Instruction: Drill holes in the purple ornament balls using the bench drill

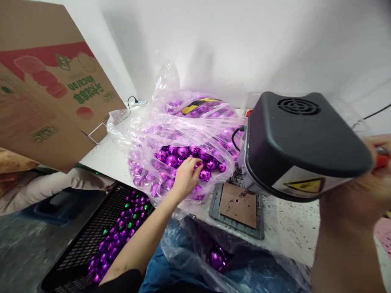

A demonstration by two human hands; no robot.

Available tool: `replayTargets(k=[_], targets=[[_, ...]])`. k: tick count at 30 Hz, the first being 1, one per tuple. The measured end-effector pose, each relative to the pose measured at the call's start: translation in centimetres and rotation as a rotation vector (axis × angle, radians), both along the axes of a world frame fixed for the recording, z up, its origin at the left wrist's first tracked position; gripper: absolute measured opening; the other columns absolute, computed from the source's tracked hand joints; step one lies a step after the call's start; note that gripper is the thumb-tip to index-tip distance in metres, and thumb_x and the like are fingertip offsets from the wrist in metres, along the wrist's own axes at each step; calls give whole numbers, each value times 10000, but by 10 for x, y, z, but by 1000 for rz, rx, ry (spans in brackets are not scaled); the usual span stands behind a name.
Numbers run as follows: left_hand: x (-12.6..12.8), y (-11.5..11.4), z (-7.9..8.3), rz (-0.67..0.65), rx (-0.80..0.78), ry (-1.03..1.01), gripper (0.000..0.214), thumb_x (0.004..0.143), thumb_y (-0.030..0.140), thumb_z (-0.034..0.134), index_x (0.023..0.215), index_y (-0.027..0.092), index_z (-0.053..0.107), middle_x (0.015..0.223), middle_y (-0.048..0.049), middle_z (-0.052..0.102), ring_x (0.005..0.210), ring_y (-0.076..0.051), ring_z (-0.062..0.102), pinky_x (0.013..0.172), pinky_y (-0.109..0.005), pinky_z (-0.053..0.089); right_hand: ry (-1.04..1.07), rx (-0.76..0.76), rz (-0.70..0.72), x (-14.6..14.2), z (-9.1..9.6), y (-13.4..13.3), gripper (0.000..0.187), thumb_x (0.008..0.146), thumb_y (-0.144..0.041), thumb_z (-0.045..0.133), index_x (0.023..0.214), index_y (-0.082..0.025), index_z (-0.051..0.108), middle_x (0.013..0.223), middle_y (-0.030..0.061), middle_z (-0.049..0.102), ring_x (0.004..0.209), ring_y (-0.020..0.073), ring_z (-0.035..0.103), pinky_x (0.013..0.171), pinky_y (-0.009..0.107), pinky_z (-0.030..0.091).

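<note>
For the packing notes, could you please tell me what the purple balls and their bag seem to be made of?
Purple balls: probably plastic with a shiny metallic coating, judging by mirror-like highlights. Bag: thin clear plastic film, glossy and crinkled, balls showing through.

Up on our left we've got a cardboard box [45, 93] tilted over the edge of the white table [293, 228]. Down below we see a black crate [88, 236] holding purple and green baubles [122, 228], a blue plastic bag [171, 260] beside it, and a black cable [132, 99] at the wall.
</note>
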State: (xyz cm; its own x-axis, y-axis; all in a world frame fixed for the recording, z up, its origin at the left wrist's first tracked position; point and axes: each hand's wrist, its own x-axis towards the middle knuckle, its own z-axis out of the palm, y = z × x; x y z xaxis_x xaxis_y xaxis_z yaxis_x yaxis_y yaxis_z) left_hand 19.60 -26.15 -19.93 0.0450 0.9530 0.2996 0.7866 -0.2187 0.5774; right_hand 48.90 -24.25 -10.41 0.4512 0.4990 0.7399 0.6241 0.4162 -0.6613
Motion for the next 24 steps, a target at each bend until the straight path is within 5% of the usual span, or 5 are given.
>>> replayTargets(k=[4,9,12,17,24], targets=[[4,57,-5,39,-97,49,544,860,204,747,1373,189,566,1383,-157,550,1221,-332,607,1040,-450,473,56,29,12,-1,1,3,347,778,-455,586,686,-123,550,573,-14,406,574,35,348,572,237,251],[4,72,-6,-12,-131,-123,507,834,157,747,1321,199,614,1284,-133,614,1213,-330,620,1055,-453,468,78,-13,44,-4,5,-2,342,774,-435,611,660,-128,511,566,-22,376,567,28,329,569,229,269],[-9,56,1,-91,-207,-436,470,936,372,656,1364,208,554,1166,-97,674,1037,-256,688,901,-382,546,60,-37,59,-5,6,-4,342,782,-420,617,652,-124,504,565,-25,369,561,21,318,558,225,264],[-10,8,2,-298,-682,-1443,400,882,529,685,1105,201,638,978,-72,679,794,-172,666,702,-287,513,47,-46,47,-2,6,-4,320,776,-413,611,678,-119,532,582,-23,398,578,21,333,579,219,277],[17,-38,-12,-219,-825,-1736,443,882,526,696,1127,158,660,1133,-128,654,695,-109,498,585,-239,415,10,-32,-18,-7,11,-6,343,783,-441,574,663,-123,528,551,-14,377,558,27,323,542,210,240]])
